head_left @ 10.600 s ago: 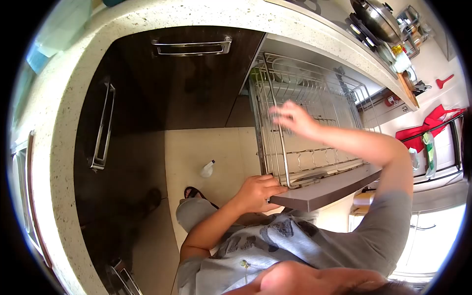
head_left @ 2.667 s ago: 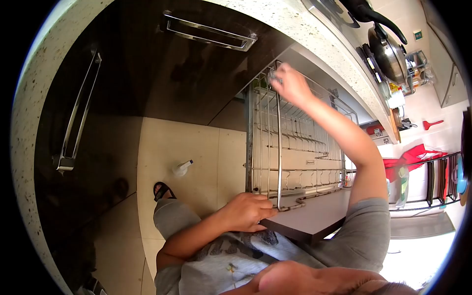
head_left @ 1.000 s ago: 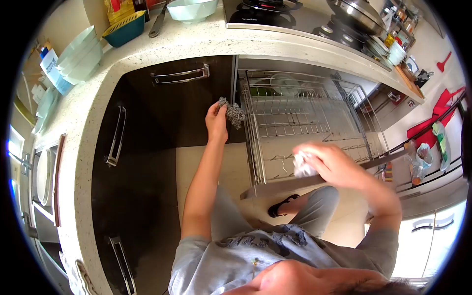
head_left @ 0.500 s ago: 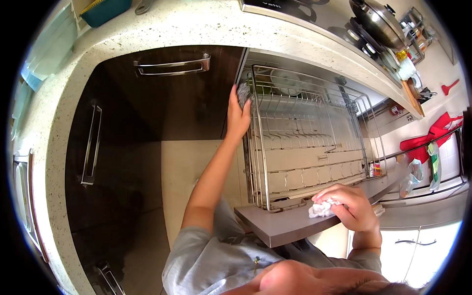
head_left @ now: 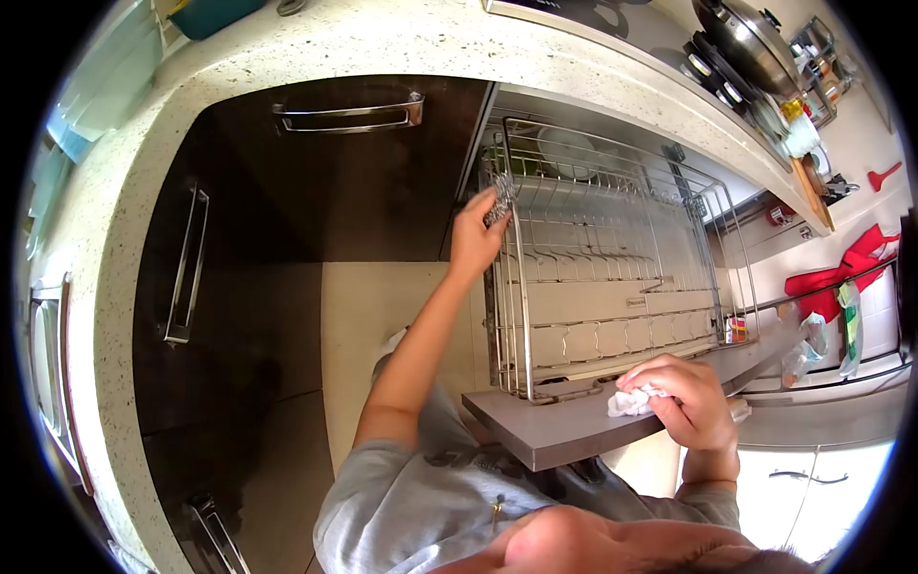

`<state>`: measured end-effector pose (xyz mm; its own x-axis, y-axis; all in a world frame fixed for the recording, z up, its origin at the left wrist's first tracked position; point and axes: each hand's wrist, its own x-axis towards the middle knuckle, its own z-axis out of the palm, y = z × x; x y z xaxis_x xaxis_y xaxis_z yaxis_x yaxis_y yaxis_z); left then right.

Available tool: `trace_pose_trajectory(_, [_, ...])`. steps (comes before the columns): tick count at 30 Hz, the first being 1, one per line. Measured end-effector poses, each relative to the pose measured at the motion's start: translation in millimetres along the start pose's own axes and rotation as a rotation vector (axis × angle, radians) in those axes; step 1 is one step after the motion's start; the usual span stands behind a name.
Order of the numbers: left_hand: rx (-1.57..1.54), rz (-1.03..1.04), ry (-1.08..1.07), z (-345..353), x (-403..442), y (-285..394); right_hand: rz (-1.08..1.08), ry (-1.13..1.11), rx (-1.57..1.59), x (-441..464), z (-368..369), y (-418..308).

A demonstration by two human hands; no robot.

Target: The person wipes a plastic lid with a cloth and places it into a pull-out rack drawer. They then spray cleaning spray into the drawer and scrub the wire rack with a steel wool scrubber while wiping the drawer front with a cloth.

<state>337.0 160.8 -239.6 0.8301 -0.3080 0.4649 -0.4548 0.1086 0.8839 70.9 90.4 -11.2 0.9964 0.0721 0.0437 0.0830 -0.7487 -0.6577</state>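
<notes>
My left hand (head_left: 476,237) grips a grey steel wool scrubber (head_left: 500,198) and presses it to the left side rail of the wire drawer basket (head_left: 524,316). The basket sits in a pulled-out drawer under the counter. A crumpled white cloth or tissue (head_left: 631,403) is bunched in my right hand (head_left: 690,402). That hand is at the top edge of the grey drawer front (head_left: 535,430), its fingers curled over the cloth. At the far end of the basket, a pale bowl or plate (head_left: 566,153) shows behind the wires.
Dark cabinets (head_left: 239,325) with metal handles line the left, below a speckled counter (head_left: 363,48). A steel pan (head_left: 751,43) stands by the stove, top right. Red cloth (head_left: 837,277) hangs on a rail at right. A small colourful box (head_left: 735,329) lies near the basket's right corner.
My left hand has shifted slightly right with the steel wool, from the outer side of the basket's rail onto it. My right hand stays almost where it was, still gripping the white cloth.
</notes>
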Motion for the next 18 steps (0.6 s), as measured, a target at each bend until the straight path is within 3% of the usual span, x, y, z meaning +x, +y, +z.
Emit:
trace_pose_trajectory(3, [0.038, 0.000, 0.021, 3, 15, 6, 0.024, -0.034, -0.042, 0, 1, -3])
trace_pose_trajectory(8, [0.364, -0.013, 0.124, 26, 57, -3, 0.040, 0.031, -0.171, -3, 3, -4])
trace_pose_trajectory(11, [0.333, 0.030, 0.231, 26, 40, -6, 0.021, 0.039, -0.178, -3, 3, -4])
trace_pose_trajectory(12, [0.472, -0.035, 0.177, 20, 28, 7, 0.017, 0.041, -0.177, -2, 3, -3])
trace_pose_trajectory(13, [0.479, -0.039, 0.174, 14, 26, 8, 0.009, 0.039, -0.176, -3, 3, -3])
trace_pose_trajectory(16, [0.270, 0.256, 0.157, 3, 25, -5, -0.017, 0.039, -0.172, -2, 4, -2])
trace_pose_trajectory(18, [0.214, 0.192, 0.137, 5, 43, -21, -0.056, 0.038, -0.193, -1, 3, 0])
